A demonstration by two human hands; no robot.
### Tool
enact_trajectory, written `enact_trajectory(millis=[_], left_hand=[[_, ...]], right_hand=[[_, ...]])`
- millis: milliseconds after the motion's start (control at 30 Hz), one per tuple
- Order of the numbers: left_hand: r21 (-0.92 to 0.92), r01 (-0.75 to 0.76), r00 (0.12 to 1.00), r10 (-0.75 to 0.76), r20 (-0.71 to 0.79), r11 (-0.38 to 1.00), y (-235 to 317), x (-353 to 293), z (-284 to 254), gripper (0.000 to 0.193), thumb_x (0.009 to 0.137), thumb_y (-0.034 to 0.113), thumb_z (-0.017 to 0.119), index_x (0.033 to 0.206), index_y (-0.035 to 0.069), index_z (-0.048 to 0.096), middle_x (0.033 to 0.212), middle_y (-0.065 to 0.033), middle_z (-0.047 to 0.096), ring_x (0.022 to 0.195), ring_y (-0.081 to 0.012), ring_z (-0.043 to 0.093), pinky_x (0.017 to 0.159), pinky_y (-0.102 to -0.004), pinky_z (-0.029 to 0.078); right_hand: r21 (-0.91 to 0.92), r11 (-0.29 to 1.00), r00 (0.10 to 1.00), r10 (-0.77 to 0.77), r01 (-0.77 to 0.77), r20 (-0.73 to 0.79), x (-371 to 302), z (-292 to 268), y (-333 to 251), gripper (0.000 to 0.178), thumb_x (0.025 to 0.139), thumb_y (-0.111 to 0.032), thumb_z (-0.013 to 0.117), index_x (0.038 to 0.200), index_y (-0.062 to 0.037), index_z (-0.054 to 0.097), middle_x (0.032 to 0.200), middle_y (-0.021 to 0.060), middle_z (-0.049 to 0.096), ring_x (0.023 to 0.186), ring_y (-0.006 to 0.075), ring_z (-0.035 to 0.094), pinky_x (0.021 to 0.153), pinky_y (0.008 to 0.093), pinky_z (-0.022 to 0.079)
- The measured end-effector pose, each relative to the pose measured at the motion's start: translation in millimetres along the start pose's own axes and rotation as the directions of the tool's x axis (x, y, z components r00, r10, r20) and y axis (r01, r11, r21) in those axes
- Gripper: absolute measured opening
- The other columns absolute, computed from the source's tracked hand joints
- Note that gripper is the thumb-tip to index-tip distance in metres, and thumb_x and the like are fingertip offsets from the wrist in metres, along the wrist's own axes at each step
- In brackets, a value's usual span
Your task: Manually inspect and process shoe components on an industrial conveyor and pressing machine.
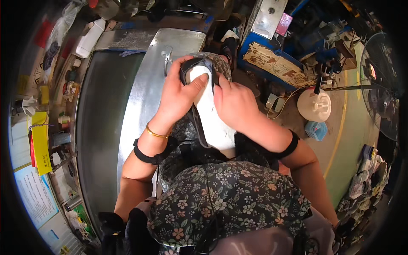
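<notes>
A long dark worktop with a bright metal edge ran up the left side, and a floral apron covered the person's lap. Above the lap, between both hands, was a long shoe piece, its white sole-shaped face turned up and dark, flexible-looking material cupped around its far end. It seemed light, the white part probably stiff and smooth enough to slide a little under a thumb, the dark rim soft and apt to fold. The cupped end and the long edges looked the surest places to hold. The left hand had its grip closed around the far end, thumb pressed on the white face; the right hand pinched the dark edge opposite, its fingertips partly hidden. To the right was a round cream container, its contents out of sight; at upper left lay a white bottle, contents unseen; below the cream container was a small light-blue tub, its contents unclear.
</notes>
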State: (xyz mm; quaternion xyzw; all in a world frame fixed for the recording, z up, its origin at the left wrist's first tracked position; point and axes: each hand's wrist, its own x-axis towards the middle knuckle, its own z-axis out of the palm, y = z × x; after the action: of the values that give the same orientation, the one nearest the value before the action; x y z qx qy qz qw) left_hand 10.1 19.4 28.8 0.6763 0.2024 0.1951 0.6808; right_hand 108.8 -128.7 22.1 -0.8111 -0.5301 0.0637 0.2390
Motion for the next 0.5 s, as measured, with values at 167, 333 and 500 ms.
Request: enact_trajectory(millis=[167,333,500], left_hand=[[0.168,-0.045,0.999,0.046,0.001,0.985,1.4,-10.7,3.6,0.047,0.089,0.01,0.068,0.13,0.002,0.046,0.111,-0.0054,0.06,0.103,-0.0129,0.055,0.092,-0.0266,0.045],[-0.195,0.039,0.996,-0.021,0.09,0.98,13.1,-9.4,-3.2,0.048,0.091,0.018,0.062,0.132,-0.002,0.046,0.12,-0.0117,0.059,0.109,-0.0173,0.057,0.097,-0.0296,0.044],[0.085,-0.094,0.97,0.111,-0.216,0.992,11.1,-26.1,-4.2,0.042,0.101,0.028,0.04,0.127,-0.004,0.049,0.117,-0.0237,0.06,0.104,-0.0321,0.063,0.09,-0.0396,0.049]], right_hand=[[0.529,0.807,0.921,0.049,-0.264,0.385,-38.0,-12.2,10.9,0.061,0.102,-0.033,0.041,0.148,0.0018,0.021,0.14,0.0262,0.043,0.131,0.0358,0.043,0.106,0.0356,0.035],[0.768,0.626,0.981,-0.027,-0.134,0.193,-57.0,12.2,3.4,0.073,0.1,-0.029,0.051,0.15,0.0031,0.008,0.145,0.0228,0.034,0.132,0.0281,0.04,0.108,0.0348,0.033],[0.747,0.663,0.996,-0.03,-0.043,0.083,-43.4,20.9,-16.1,0.079,0.098,-0.031,0.053,0.145,0.0132,0.007,0.142,0.0333,0.034,0.133,0.0413,0.039,0.108,0.0396,0.034]])
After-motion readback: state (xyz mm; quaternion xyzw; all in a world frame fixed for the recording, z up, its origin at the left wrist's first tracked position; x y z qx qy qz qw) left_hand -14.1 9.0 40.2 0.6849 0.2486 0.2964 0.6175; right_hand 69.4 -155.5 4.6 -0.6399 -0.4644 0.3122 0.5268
